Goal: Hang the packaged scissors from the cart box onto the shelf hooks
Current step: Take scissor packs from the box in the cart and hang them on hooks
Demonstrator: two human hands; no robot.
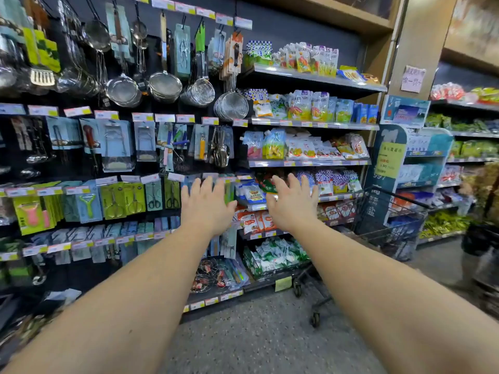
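Packaged scissors (154, 195) hanging left of empty fingers (209, 184)

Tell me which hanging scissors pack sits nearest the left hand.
The dark-green pack with black-handled scissors, at the right end of the scissors row, just left of the left hand. The other packs, teal and lime-green, hang farther left.

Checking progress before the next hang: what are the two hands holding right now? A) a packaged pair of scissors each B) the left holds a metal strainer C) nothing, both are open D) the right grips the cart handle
C: the left hand and right hand are both spread flat with straight fingers, nothing in them.
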